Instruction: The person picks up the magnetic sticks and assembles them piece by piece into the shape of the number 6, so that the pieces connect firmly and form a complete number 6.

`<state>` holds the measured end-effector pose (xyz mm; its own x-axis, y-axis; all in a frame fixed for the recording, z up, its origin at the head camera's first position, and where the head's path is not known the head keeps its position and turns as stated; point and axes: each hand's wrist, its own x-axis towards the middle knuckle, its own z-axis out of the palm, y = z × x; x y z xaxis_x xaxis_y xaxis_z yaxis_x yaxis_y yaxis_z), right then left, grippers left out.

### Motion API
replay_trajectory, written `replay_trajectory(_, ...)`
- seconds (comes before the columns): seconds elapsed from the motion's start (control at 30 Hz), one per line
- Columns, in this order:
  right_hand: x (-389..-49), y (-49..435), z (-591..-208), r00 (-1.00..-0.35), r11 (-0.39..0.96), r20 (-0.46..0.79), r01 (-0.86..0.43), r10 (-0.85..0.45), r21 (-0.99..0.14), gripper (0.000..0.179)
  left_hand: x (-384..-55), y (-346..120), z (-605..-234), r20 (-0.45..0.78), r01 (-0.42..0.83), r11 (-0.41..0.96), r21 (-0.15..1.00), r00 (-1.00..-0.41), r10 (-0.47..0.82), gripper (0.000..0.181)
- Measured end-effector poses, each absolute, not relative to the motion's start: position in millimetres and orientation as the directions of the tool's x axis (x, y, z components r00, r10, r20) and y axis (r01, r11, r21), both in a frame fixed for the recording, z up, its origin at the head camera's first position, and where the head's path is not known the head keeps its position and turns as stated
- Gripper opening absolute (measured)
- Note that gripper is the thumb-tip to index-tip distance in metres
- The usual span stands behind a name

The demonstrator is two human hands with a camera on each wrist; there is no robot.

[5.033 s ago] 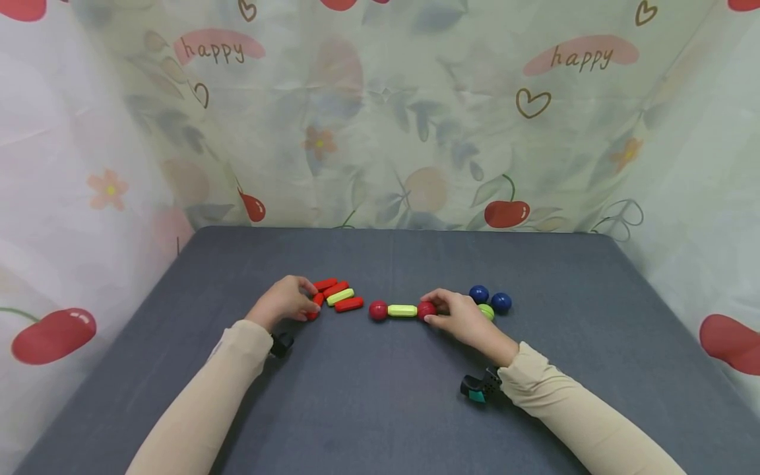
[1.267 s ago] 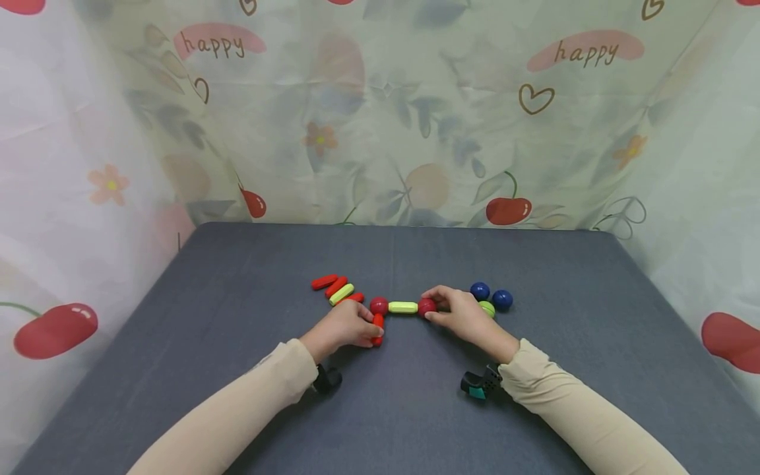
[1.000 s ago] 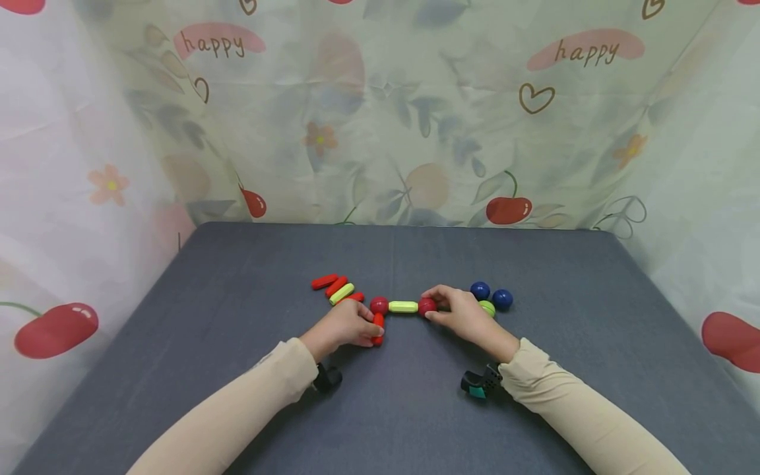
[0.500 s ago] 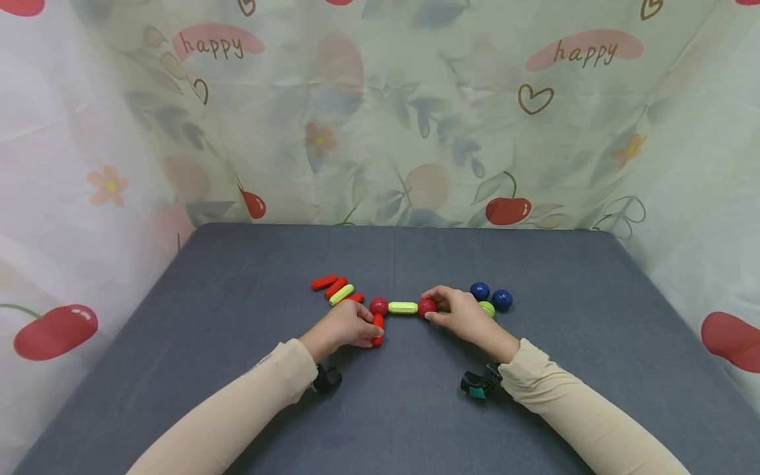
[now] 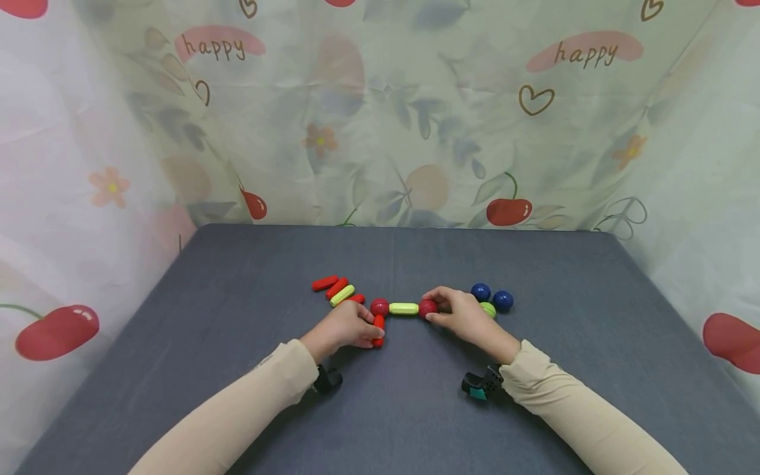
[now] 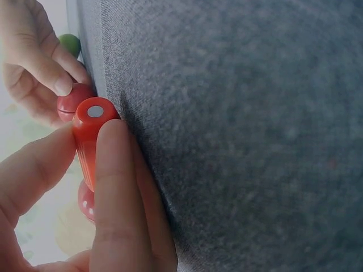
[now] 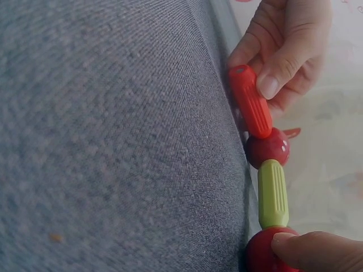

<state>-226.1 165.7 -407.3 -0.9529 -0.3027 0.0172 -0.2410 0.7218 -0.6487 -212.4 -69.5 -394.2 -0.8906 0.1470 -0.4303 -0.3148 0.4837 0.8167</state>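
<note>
My left hand point(image 5: 343, 324) pinches a red ribbed rod point(image 7: 251, 105) between thumb and fingers. One end of that rod touches a dark red ball point(image 5: 380, 307); a pale round spot shows on its other end in the left wrist view. From this ball a yellow-green rod point(image 5: 404, 309) runs right to a second dark red ball point(image 5: 427, 308). My right hand point(image 5: 466, 321) holds this second ball with thumb and fingers. In the right wrist view the rods and balls form a joined chain, bent at the first ball.
Beyond my left hand lie several loose rods: red ones point(image 5: 324, 283) and a yellow-green one point(image 5: 342, 295). Right of my right hand sit two blue balls point(image 5: 503, 301) and a green ball point(image 5: 487, 309), partly covered by the hand. A patterned cloth point(image 5: 386, 132) hangs behind the grey table point(image 5: 392, 409).
Five seconds ago my left hand was at the loose rods; it has since come right with a red rod, now against the left ball. Over the last second nothing visibly moves.
</note>
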Motion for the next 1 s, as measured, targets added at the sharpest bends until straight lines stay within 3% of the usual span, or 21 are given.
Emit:
replay_trajectory(0.63, -226.1, 167.3, -406.8, -0.951, 0.720, 0.021, -0.248, -0.308, -0.648, 0.032, -212.4, -69.2, -392.6, -0.428, -0.310, 0.481, 0.820, -0.890, 0.156, 0.028)
replay_trajectory(1.0, -217.5, 175.1, -389.1, -0.952, 0.692, 0.027, -0.241, -0.306, -0.681, 0.046, -212.7, -70.4, -393.6, -0.430, -0.314, 0.479, 0.820, -0.890, 0.153, 0.029)
